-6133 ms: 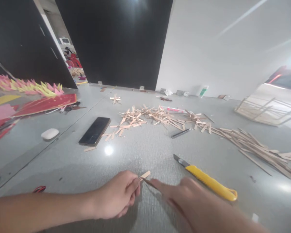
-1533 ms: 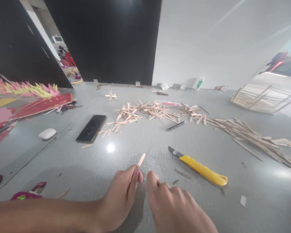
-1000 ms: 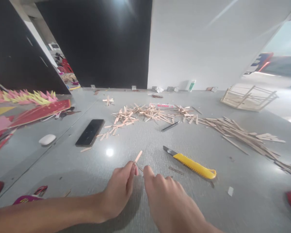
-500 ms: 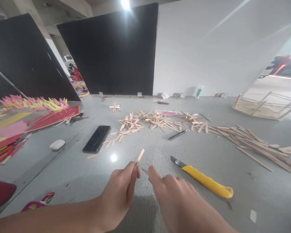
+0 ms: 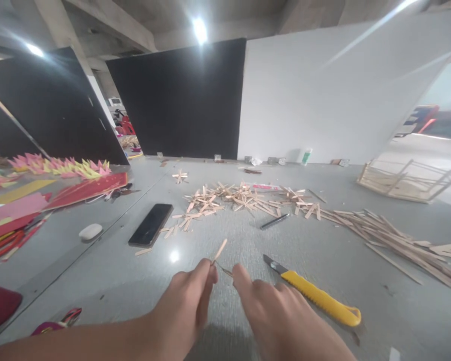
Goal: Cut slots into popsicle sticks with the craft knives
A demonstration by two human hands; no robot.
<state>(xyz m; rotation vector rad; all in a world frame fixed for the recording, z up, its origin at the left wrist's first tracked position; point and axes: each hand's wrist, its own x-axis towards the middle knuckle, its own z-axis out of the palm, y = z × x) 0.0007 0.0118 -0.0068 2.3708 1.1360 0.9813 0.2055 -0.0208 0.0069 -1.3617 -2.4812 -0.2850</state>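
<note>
My left hand (image 5: 186, 306) is closed in a pinch on a short wooden stick (image 5: 219, 249) that points up and away over the grey floor (image 5: 225, 235). My right hand (image 5: 281, 316) sits close beside it, fingers closed on a thin sliver (image 5: 225, 271) that runs from the base of the stick. A yellow utility knife (image 5: 315, 296) with its blade out lies on the floor just right of my right hand.
A black phone (image 5: 151, 224) and a white case (image 5: 90, 231) lie to the left. A scatter of wooden sticks (image 5: 244, 195), a pen (image 5: 274, 221) and long strips (image 5: 391, 233) lie beyond. Coloured paper shapes (image 5: 56, 178) fill the left; a wooden frame (image 5: 406, 180) stands far right.
The view has tilted upward, showing more wall and ceiling. Both hands stay together on the stick and sliver, barely shifted.
</note>
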